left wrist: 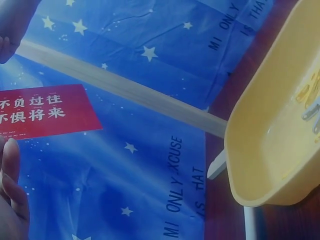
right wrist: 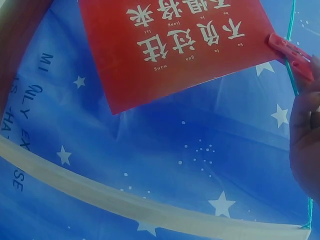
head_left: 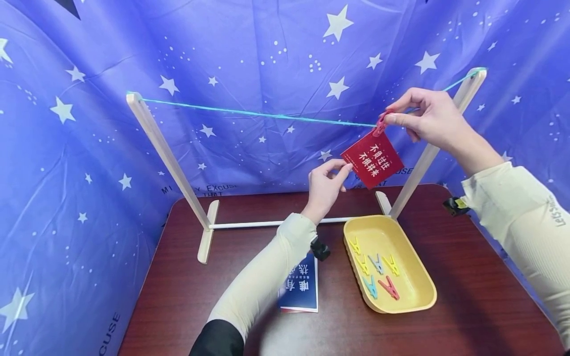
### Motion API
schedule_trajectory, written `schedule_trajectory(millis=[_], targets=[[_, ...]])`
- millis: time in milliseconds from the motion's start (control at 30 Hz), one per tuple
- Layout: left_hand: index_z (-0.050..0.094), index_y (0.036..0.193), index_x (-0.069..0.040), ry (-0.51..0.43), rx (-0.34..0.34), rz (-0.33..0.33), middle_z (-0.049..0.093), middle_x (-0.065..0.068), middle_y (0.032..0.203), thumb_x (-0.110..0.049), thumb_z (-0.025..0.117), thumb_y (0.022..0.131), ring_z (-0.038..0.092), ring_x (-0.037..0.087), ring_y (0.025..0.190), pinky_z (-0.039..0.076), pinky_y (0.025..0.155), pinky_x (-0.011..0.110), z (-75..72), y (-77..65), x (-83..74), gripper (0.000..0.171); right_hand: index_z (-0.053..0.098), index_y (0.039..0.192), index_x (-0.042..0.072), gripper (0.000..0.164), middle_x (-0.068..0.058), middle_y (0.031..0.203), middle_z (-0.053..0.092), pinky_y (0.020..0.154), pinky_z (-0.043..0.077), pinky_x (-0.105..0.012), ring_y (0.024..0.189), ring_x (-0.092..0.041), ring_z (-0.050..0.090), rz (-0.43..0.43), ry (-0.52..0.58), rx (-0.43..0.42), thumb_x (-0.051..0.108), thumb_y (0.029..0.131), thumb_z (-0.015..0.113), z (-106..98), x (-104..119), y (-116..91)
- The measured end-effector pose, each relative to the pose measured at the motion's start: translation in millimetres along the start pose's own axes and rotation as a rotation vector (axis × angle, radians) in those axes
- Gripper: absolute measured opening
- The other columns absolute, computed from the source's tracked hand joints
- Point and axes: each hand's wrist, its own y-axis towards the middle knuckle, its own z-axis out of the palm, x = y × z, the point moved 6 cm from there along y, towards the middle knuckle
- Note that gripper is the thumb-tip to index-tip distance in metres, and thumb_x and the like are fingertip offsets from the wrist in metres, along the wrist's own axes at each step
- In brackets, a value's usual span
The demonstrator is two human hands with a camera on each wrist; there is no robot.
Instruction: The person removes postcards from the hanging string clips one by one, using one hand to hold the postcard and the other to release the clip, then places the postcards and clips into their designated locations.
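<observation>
A red card (head_left: 373,159) with white characters hangs tilted at the green string (head_left: 249,113), a corner up. At that corner sits a red clothespin (head_left: 380,123), which my right hand (head_left: 434,118) pinches between thumb and fingers. My left hand (head_left: 327,185) pinches the card's left corner between thumb and forefinger. In the right wrist view the clothespin (right wrist: 290,50) has its tip on the card's corner, beside the string. The left wrist view shows the card (left wrist: 50,112) above my left fingers (left wrist: 12,160).
A wooden frame (head_left: 166,158) carries the string between two posts. A yellow tray (head_left: 414,252) holds several coloured clothespins (head_left: 376,263) on the dark red table (head_left: 178,306). A blue card (head_left: 303,291) lies under my left forearm, other card edges showing beneath. A starry blue curtain stands behind.
</observation>
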Motion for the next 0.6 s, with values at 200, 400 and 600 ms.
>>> schedule_trajectory(millis=[200, 400, 600], targets=[[0.078, 0.101, -0.002, 0.011, 0.007, 0.006, 0.079, 0.01, 0.092, -0.014, 0.075, 0.098, 0.059, 0.014, 0.046, 0.053, 0.049, 0.035, -2.2, 0.5, -2.4, 0.013, 0.079, 0.097, 0.014, 0.004, 0.014, 0.072, 0.073, 0.041, 0.034, -0.023, 0.045, -0.01, 0.048, -0.032, -0.017, -0.108, 0.012, 0.093, 0.08, -2.7, 2.0, -1.3], [0.077, 0.102, -0.001, -0.017, -0.001, -0.008, 0.078, 0.013, 0.093, -0.013, 0.074, 0.098, 0.057, 0.013, 0.047, 0.045, 0.046, 0.022, -4.0, -1.0, 0.9, 0.013, 0.082, 0.095, 0.013, 0.006, 0.023, 0.077, 0.074, 0.045, 0.026, -0.023, 0.051, -0.003, 0.044, -0.06, -0.027, -0.194, 0.009, 0.09, 0.082, -2.3, 0.8, -3.0], [0.076, 0.101, 0.0, -0.046, -0.007, -0.018, 0.077, 0.019, 0.094, -0.013, 0.074, 0.098, 0.056, 0.013, 0.047, 0.045, 0.046, 0.023, -5.9, -3.3, 4.3, 0.014, 0.081, 0.099, 0.007, 0.01, 0.022, 0.081, 0.075, 0.046, 0.026, -0.022, 0.053, -0.002, 0.049, -0.107, 0.023, -0.233, 0.004, 0.089, 0.082, -1.5, 3.3, -3.8]])
